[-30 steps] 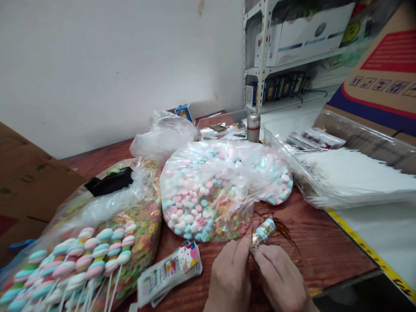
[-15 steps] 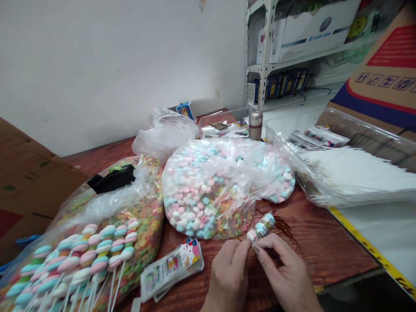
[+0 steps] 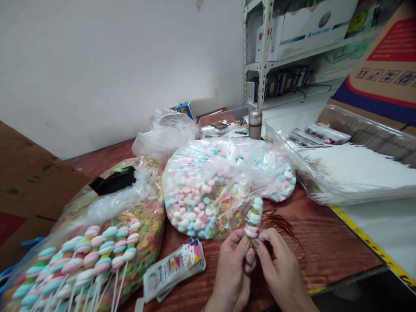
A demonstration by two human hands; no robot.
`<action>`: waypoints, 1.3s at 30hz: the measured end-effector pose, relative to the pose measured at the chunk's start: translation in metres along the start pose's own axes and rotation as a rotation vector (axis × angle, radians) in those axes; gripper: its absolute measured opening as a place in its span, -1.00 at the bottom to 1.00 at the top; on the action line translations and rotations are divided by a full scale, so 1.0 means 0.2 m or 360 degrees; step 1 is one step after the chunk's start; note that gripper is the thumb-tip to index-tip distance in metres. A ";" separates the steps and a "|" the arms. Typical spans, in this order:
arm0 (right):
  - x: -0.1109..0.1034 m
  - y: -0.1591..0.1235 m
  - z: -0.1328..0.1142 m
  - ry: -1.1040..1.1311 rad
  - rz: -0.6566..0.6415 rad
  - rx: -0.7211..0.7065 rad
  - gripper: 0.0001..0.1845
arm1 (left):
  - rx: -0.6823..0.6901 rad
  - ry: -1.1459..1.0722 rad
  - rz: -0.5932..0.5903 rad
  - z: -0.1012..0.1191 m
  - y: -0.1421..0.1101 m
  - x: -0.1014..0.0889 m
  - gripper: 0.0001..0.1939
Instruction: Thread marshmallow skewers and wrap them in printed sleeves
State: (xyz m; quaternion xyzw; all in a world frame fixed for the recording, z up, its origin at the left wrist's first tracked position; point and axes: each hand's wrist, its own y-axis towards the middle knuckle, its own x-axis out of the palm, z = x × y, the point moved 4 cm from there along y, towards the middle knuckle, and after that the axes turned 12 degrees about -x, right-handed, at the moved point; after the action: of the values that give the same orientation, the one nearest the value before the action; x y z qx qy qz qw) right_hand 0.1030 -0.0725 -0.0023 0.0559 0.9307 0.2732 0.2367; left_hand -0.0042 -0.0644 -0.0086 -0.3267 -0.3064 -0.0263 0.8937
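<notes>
A marshmallow skewer (image 3: 254, 218), blue, white and pink with green pieces between, stands nearly upright above the table, and its clear wrapping shines a little. My left hand (image 3: 234, 264) is closed round the lower end of it. From the other side my right hand (image 3: 276, 262) pinches the same spot, thumb and forefinger meeting my left fingers. What lies between the fingertips there is too small to make out. Just behind my right hand, thin copper-coloured twist ties (image 3: 279, 223) lie loose on the table.
Several finished marshmallow skewers (image 3: 97, 251) lie at left on a bag of ring-shaped candy (image 3: 149, 221). Printed packets (image 3: 175, 268) sit left of my hands. Behind are a bag of marshmallows (image 3: 191, 203), a metal canister (image 3: 255, 123) and a clear tray (image 3: 312, 186) holding white sticks.
The marshmallow skewer has swung from leaning right to nearly upright. My left fingers have curled further round its lower end, and both hands have risen slightly.
</notes>
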 end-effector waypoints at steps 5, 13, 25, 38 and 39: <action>0.02 0.04 0.05 0.0669 -0.0259 0.0465 -0.82 | -0.0049 -0.0135 -0.0105 -0.02 0.02 -0.01 -0.69; -0.03 0.03 0.05 0.0173 -0.0295 0.0176 -0.79 | 0.0591 0.1001 0.0143 0.07 0.00 -0.08 -0.73; -0.05 0.03 -0.02 0.0416 0.0109 0.0107 -0.86 | 0.0358 0.0530 0.0292 0.05 0.05 -0.08 -0.74; 0.08 -0.01 0.04 -0.0022 0.0190 0.0179 -0.77 | 0.1672 0.2074 0.0826 0.06 -0.06 -0.07 -0.68; 0.08 -0.01 0.03 -0.0010 0.0182 0.0170 -0.77 | 0.1780 0.2122 0.0804 0.05 -0.06 -0.06 -0.62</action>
State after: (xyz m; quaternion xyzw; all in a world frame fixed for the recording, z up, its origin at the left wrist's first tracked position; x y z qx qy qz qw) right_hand 0.0925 -0.0669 -0.0142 0.1224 0.9385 0.2362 0.2202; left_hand -0.0233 -0.0701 -0.0025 0.1807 0.3874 0.1396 0.8932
